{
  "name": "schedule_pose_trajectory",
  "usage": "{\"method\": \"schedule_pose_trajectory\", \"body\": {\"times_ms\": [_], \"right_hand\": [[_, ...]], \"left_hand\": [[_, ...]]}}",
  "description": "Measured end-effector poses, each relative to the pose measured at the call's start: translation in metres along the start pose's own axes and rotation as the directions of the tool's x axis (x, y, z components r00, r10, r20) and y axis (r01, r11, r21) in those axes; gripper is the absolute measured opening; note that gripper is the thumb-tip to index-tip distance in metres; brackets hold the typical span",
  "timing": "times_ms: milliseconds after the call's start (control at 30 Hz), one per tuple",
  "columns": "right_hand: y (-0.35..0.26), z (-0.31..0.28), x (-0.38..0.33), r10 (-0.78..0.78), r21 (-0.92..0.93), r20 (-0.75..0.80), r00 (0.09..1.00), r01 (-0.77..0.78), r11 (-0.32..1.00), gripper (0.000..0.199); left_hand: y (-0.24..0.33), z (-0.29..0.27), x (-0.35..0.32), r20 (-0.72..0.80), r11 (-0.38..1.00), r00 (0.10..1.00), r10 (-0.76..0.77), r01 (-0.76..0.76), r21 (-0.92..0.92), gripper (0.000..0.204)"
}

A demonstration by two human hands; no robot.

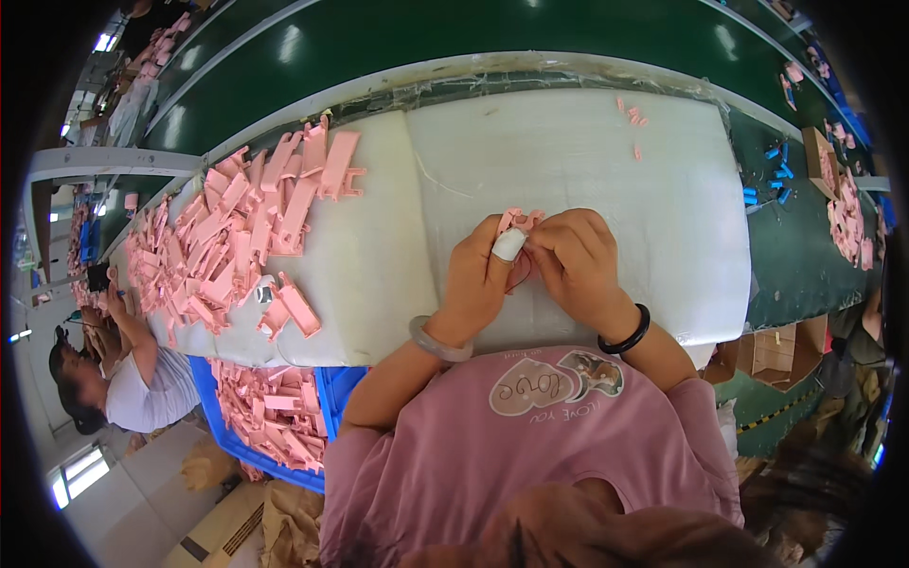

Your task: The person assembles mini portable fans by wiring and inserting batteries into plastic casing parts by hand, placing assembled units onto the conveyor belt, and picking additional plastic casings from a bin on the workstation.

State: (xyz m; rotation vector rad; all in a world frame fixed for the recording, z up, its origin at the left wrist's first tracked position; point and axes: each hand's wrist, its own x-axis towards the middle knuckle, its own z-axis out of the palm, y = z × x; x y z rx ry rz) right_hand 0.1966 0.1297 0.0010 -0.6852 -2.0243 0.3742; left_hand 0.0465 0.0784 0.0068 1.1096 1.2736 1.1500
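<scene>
Pink plastic part [520, 221]: held between both hands above the middle of the white surface [587, 161], near its front edge. Only its upper end shows above the fingers; the remainder is hidden.

Largest item: a green conveyor belt [426, 33] curves along the far side of the surface. The surface itself is a white padded mat with a seam running down its left half.

A large pile of pink parts [227, 237] covers the left end of the surface; the pieces are flat, elongated and overlapping. Two separate pink pieces [289, 310] lie just beside the pile's near edge.

A blue crate [327, 393] sits below the front left of the surface and holds more pink parts.

An open cardboard box [781, 346] stands at the right, below the surface edge. A second heap of pink parts [847, 213] lies on the far right, with small blue parts [776, 175] near it.

Left hand [483, 275]: closed on the part; the thumb wears a white finger cover [509, 244], and a pale bangle [438, 343] circles the wrist.

Right hand [573, 260]: closed on the same part, fingers curled; a black bangle [627, 333] circles the wrist.

A few small pink scraps [632, 115] lie at the far edge.
</scene>
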Motion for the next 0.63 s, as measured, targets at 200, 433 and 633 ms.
{"method": "schedule_pose_trajectory", "body": {"times_ms": [200,433,633], "right_hand": [[0.004,-0.024,0.014,0.163,-0.052,0.085,0.983,-0.159,0.986,0.032],[0.027,-0.031,-0.008,0.259,-0.059,0.227,0.939,-0.252,0.966,0.037],[0.044,-0.054,-0.022,0.381,-0.008,0.309,0.871,-0.399,0.917,0.038]], "left_hand": [[0.013,-0.022,0.07,0.034,0.994,0.994,0.104,-0.103,-0.042,0.03],[0.006,-0.097,0.227,-0.169,0.98,0.986,-0.015,-0.019,-0.196,0.04],[-0.07,-0.143,0.287,-0.096,0.446,0.564,0.82,-0.526,0.724,0.058]]}}
